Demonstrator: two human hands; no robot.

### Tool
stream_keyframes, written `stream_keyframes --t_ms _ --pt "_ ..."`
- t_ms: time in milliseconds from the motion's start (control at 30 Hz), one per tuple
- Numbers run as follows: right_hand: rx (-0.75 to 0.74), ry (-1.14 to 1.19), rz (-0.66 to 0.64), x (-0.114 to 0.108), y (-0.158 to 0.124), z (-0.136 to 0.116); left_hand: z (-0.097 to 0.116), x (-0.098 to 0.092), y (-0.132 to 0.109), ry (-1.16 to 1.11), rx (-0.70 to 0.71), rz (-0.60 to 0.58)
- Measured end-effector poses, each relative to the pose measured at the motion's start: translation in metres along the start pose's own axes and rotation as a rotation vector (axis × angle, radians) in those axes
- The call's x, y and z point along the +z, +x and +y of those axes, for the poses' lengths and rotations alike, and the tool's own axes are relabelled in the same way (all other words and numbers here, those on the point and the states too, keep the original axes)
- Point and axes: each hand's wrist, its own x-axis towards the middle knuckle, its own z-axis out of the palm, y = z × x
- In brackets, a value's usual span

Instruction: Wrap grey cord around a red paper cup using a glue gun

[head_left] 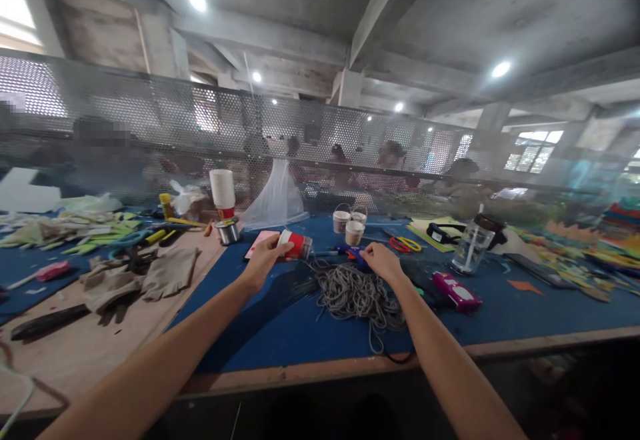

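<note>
My left hand [263, 261] grips a red and white paper cup [299, 245] tilted on its side above the blue mat. Grey cord seems to be wound round the cup's right end. On the right, my right hand [383, 261] has its fingers closed at a blue glue gun [354, 254], whose nozzle points left toward the cup. Below both hands lies a loose heap of grey cord [357, 297]. A pink-screened phone [260, 241] rests partly behind my left hand.
Three small cord-wrapped cups [355, 232] stand behind the glue gun. Scissors [405, 245], a clear bottle [473, 243] and a purple box [456, 291] are at right. At left are stacked paper cups [223, 190], a wire spool [229, 232] and gloves [170, 273].
</note>
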Motion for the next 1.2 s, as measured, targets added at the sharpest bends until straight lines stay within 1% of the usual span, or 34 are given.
stream_keyframes --t_ms 67,167,433,567,733,800,933,967,1033,1100,1200 --pt "0.003 0.008 -0.061 0.003 0.002 0.002 -0.001 -0.001 0.001 -0.028 -0.015 0.024" --pt "0.008 0.016 -0.101 0.009 0.007 0.004 -0.003 -0.001 0.002 -0.041 -0.035 0.043" --pt "-0.005 0.092 -0.144 0.019 0.020 0.005 -0.007 -0.001 0.002 -0.020 -0.044 0.022" --pt "-0.025 0.177 -0.116 0.015 0.017 0.005 -0.007 0.000 0.001 -0.021 -0.045 0.022" --pt "-0.032 0.328 -0.019 0.009 0.014 0.005 -0.008 0.000 0.002 -0.021 -0.037 0.027" --pt "-0.064 0.449 0.004 0.009 0.014 0.003 -0.009 -0.001 0.003 -0.020 -0.035 0.018" --pt "-0.199 0.882 0.056 0.012 0.010 -0.008 -0.010 -0.002 0.004 -0.029 -0.032 0.007" --pt "-0.233 0.950 0.064 0.011 0.008 -0.011 -0.010 -0.002 0.004 -0.038 -0.026 0.006" --pt "-0.283 1.007 0.066 0.009 0.001 -0.020 -0.010 -0.002 0.004 -0.056 -0.009 0.006" --pt "-0.309 1.087 0.050 0.005 -0.007 -0.029 -0.011 -0.003 0.005 -0.065 0.001 0.005" --pt "-0.313 1.230 -0.036 0.000 -0.018 -0.041 -0.012 -0.004 0.006 -0.064 0.002 0.002"
